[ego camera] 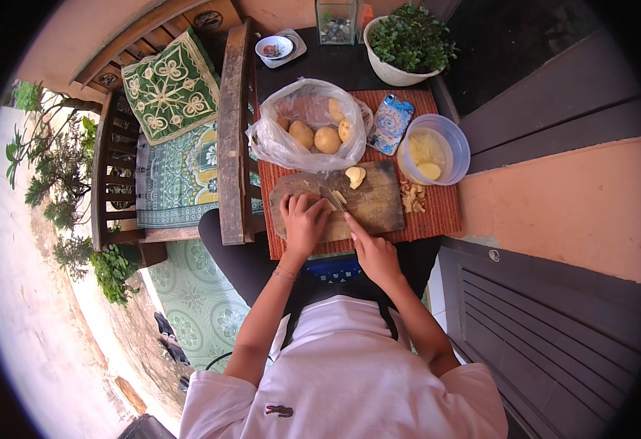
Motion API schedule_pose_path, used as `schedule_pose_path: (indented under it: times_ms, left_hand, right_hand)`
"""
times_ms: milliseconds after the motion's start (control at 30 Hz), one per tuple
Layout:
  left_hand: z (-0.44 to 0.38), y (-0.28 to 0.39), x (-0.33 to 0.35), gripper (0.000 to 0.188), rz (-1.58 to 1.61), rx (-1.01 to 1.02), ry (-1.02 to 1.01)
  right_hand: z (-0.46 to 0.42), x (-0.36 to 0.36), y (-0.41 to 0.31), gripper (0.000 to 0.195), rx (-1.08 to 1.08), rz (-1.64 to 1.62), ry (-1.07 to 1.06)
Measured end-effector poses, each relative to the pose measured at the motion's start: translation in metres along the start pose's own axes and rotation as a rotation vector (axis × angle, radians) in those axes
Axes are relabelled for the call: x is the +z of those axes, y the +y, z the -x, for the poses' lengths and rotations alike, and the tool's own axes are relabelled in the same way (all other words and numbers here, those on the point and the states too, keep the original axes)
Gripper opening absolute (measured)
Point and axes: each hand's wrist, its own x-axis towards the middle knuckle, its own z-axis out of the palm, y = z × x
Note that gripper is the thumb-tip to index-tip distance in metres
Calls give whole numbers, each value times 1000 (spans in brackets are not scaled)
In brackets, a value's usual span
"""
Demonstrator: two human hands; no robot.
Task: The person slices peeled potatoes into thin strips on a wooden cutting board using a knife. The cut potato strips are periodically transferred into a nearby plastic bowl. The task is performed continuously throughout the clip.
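Note:
A dark, worn wooden cutting board (378, 206) lies before me. My right hand (376, 257) grips a kitchen knife (333, 198), index finger stretched along it, its blade slanting up and left over the board. Just left of the blade, my left hand (303, 222) presses a pale potato piece (330, 204) to the wood; its fingers partly hide the piece. Cut potato sticks (340, 196) lie on the blade's right side. Farther up the board sits a peeled potato chunk (355, 176).
Beyond the board stands a plastic bag (276, 151) with several unpeeled potatoes (327, 140). Right of it are a patterned phone (390, 125), a plastic tub (461, 151) with potato in liquid, and peelings (413, 197). A wooden armrest (235, 142) borders the left; a potted plant (402, 68) stands behind.

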Motion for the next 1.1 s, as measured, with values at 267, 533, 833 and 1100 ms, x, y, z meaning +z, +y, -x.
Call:
schedule_pose_path:
  times_ms: [267, 533, 833, 1100]
  left_hand:
    - [-4, -2, 0, 22, 38, 8, -4]
    - [3, 6, 0, 26, -81, 112, -48]
    - [4, 6, 1, 26, -83, 140, -51]
    - [0, 8, -2, 21, -83, 136, -57]
  right_hand:
    - [3, 2, 0, 54, -48, -41, -13]
    - [5, 9, 1, 57, -71, -23, 2]
    - [3, 12, 2, 60, -110, 18, 25]
    - [1, 12, 0, 73, -112, 127, -7]
